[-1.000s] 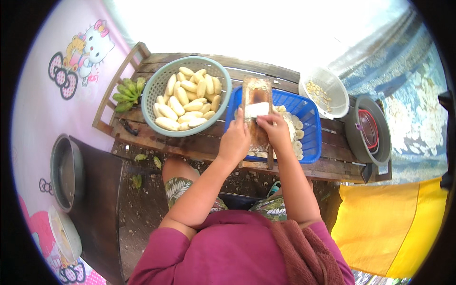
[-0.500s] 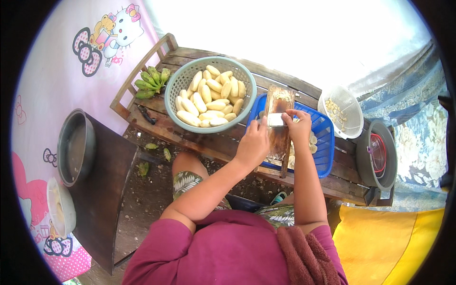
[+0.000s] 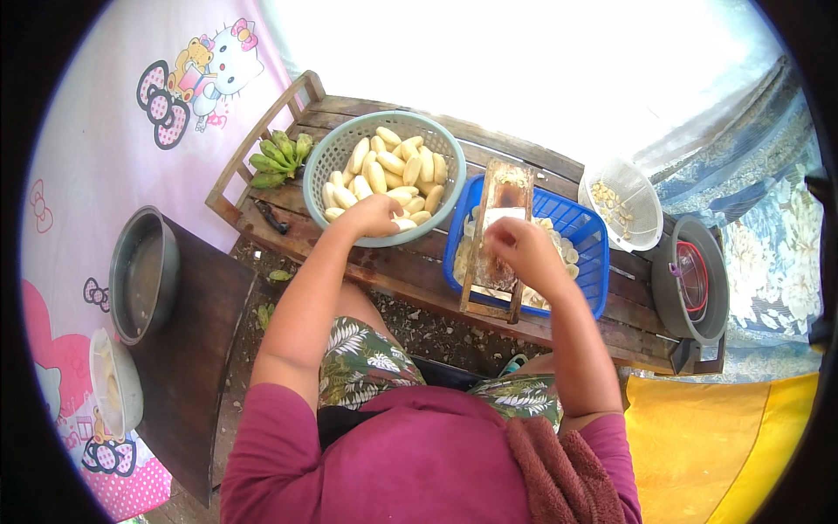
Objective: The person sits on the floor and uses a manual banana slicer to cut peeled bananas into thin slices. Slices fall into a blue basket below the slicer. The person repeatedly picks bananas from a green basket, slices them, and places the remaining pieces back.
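My left hand (image 3: 374, 217) is inside a grey-green plastic basket (image 3: 316, 179) heaped with peeled bananas (image 3: 375, 178). Its fingers curl down over a peeled banana (image 3: 404, 224) at the near rim. My right hand (image 3: 526, 248) hovers at a wooden slicer (image 3: 509, 173) with a pale blade plate (image 3: 504, 213). Its fingers are bent and closed, and whatever they hold is hidden beneath them. The slicer rests across a blue plastic basket (image 3: 597, 249), which contains pale banana slices (image 3: 564, 253).
The wooden bench (image 3: 301, 249) also bears green bananas (image 3: 281, 159), a white strainer (image 3: 648, 205) with scraps, and a grey basin (image 3: 717, 288) holding a red-rimmed item. At left, a dark basin (image 3: 173, 278) and white bowl (image 3: 129, 384) stand by a dark board (image 3: 194, 349).
My left hand has left the slicer and moved left into the basket of peeled bananas. My right hand has shifted slightly down and left and stays at the slicer.
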A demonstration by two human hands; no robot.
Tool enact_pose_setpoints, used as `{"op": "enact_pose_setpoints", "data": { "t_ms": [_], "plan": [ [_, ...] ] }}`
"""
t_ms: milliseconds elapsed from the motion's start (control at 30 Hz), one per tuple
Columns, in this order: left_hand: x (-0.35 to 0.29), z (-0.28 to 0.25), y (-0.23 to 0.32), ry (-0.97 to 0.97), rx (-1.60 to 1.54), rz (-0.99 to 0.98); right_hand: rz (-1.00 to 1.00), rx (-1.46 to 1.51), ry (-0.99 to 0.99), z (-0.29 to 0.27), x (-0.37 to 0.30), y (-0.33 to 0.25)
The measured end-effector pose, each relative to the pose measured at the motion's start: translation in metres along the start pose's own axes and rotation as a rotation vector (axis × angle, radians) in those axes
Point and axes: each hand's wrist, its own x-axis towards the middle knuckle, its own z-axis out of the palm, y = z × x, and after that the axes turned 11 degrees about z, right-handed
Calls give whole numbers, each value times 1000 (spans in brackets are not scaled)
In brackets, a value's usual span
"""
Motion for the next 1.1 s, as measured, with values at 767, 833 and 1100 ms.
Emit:
{"op": "enact_pose_setpoints", "data": {
  "t_ms": [767,833,1100],
  "plan": [
    [-13,103,159,683,-439,377,371,760,256,20,-3,36],
    [-10,101,148,803,-259,337,230,269,350,7,-11,37],
    [5,125,141,710,-100,278,198,-268,391,26,-35,15]
  ]
}}
